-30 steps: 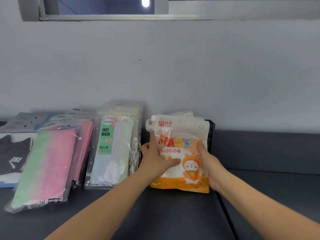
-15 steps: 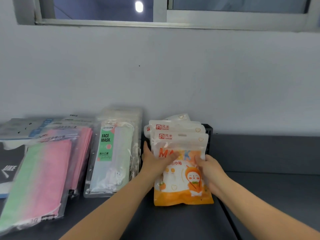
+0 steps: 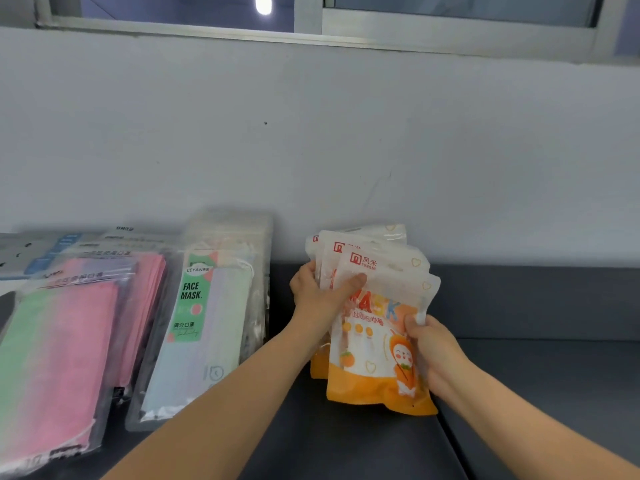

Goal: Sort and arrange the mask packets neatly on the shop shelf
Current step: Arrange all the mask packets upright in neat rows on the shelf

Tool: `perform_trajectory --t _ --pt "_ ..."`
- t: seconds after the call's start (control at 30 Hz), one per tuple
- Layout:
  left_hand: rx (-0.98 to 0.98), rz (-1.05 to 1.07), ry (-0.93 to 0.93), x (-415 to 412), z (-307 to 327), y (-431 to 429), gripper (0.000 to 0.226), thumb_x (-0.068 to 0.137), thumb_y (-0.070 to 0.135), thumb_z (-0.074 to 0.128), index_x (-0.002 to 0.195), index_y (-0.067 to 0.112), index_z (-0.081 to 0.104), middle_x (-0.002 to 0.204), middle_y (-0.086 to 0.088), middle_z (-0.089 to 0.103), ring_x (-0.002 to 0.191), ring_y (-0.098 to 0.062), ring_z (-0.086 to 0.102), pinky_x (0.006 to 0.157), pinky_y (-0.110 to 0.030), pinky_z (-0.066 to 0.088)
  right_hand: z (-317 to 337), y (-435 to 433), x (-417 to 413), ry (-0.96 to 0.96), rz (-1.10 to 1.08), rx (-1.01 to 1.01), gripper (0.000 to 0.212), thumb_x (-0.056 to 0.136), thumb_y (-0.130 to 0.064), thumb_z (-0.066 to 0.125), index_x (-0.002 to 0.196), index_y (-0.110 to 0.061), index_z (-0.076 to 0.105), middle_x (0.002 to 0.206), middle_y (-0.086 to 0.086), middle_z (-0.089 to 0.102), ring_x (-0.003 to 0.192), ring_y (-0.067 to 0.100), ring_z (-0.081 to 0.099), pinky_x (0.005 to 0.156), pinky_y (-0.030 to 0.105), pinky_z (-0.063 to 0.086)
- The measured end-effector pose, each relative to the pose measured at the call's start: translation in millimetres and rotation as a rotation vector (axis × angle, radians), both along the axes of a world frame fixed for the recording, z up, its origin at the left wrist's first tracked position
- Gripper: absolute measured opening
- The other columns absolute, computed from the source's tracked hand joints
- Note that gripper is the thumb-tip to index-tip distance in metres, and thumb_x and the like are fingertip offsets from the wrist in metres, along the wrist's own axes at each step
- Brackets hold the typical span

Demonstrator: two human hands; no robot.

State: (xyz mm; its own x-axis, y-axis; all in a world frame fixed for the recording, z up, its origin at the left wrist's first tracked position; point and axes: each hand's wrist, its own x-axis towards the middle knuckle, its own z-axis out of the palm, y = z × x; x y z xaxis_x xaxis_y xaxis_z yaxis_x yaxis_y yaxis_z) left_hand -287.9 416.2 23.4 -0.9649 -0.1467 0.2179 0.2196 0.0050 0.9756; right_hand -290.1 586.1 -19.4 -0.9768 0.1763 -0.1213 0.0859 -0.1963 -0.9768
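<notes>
Orange mask packets (image 3: 377, 341), several in a fanned stack, bottom edges low against the dark shelf (image 3: 519, 393). Left hand (image 3: 318, 296) grips the upper left edge, thumb across the front. Right hand (image 3: 433, 348) pinches the right edge lower down. Just left: clear FACE MASK packets (image 3: 204, 334), then pink-green packets (image 3: 59, 358) (overlapping, lying flat). Behind, a pale wall (image 3: 346, 133); window frame (image 3: 311, 32) above.

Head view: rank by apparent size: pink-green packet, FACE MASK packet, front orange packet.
1. pink-green packet, nearest camera, cut by frame.
2. FACE MASK packet.
3. front orange packet; close to 2, partly covered.
</notes>
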Motion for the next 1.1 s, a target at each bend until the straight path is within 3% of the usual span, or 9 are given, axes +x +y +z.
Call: perform_trajectory --t 0.13,0.3,0.4,0.47,0.57,0.67,0.83,0.93,1.1 --pt "0.021 -0.07 0.081 2 5 -5 0.067 0.073 0.025 0.08 0.123 0.03 0.035 0.126 -0.003 0.052 0.107 -0.021 0.062 0.087 -0.046 0.055 9 1 0 0.028 0.045 -0.09 0.019 0.098 -0.021 0.045 0.109 -0.01 0.057 0.104 0.012 0.07 0.092 0.032 0.068 0.08 0.051 0.054" --pt "-0.16 0.032 0.327 7 12 -15 0.068 0.084 0.011 0.066 0.115 0.054 0.024 0.103 0.035 0.05 0.093 0.015 0.057 0.065 -0.011 0.052 20 -17 4 0.129 -0.006 0.041 0.011 0.097 -0.021 0.048 0.102 -0.014 0.054 0.102 0.009 0.067 0.091 0.028 0.067 0.081 0.049 0.055" --pt "-0.401 0.156 0.238 10 1 -24 0.058 0.085 0.014 0.063 0.133 0.028 0.033 0.128 0.004 0.051 0.121 -0.013 0.05 0.094 -0.035 0.05 8 -29 10 0.118 -0.064 0.271 0.007 0.097 -0.023 0.047 0.097 -0.018 0.052 0.101 0.007 0.063 0.089 0.022 0.063 0.082 0.043 0.055" --pt "-0.517 0.193 0.061 12 -9 -29 0.077 0.087 0.019 0.062 0.148 0.015 0.015 0.151 -0.011 0.023 0.14 -0.026 0.025 0.113 -0.045 0.03 2 -35 13 0.075 -0.071 0.393 0.016 0.097 -0.026 0.045 0.109 -0.016 0.051 0.098 0.003 0.061 0.089 0.021 0.061 0.086 0.044 0.053" --pt "-0.579 0.184 0.068 22 -13 -27 0.088 0.09 0.011 0.055 0.151 0.015 -0.008 0.159 -0.009 -0.01 0.147 -0.024 -0.001 0.119 -0.037 0.01 3 -39 16 0.005 -0.075 0.531 0.04 0.096 -0.029 0.045 0.132 -0.015 0.037 0.116 0.008 0.057 0.103 0.028 0.059 0.091 0.047 0.049" --pt "-0.843 0.177 0.222 33 -17 -20 0.087 0.094 0.019 0.051 0.148 0.014 -0.018 0.155 -0.003 -0.026 0.145 -0.021 -0.019 0.114 -0.03 -0.006 6 -40 21 -0.033 -0.076 0.604 0.059 0.093 -0.027 0.049 0.145 -0.017 0.023 0.138 0.015 0.043 0.119 0.034 0.05 0.098 0.049 0.044" --pt "-1.544 -0.258 0.301 44 -39 -16 0.07 0.09 0.067 0.026 0.15 0.036 0.007 0.159 0.003 -0.012 0.144 -0.021 -0.021 0.11 -0.05 -0.019 2 -45 39 -0.069 -0.074 0.594 0.062 0.091 -0.021 0.05 0.146 -0.021 0.021 0.138 0.014 0.041 0.116 0.034 0.051 0.094 0.048 0.047" --pt "-1.602 -0.33 0.273 43 -41 -20 0.069 0.088 0.07 0.019 0.149 0.038 0.013 0.16 0.006 -0.009 0.145 -0.019 -0.018 0.11 -0.052 -0.019 2 -39 49 -0.058 -0.103 0.587 0.064 0.089 -0.016 0.052 0.146 -0.022 0.022 0.141 0.012 0.038 0.119 0.031 0.048 0.095 0.043 0.047" --pt "-1.641 -0.31 0.343 50 -32 -17 0.064 0.09 0.068 0.025 0.145 0.037 0.028 0.16 0.007 0.004 0.147 -0.022 -0.008 0.112 -0.058 -0.008 14 -12 77 -0.001 -0.163 0.508 0.063 0.089 -0.012 0.056 0.144 -0.022 0.026 0.143 0.007 0.037 0.109 0.019 0.046 0.078 0.027 0.042"
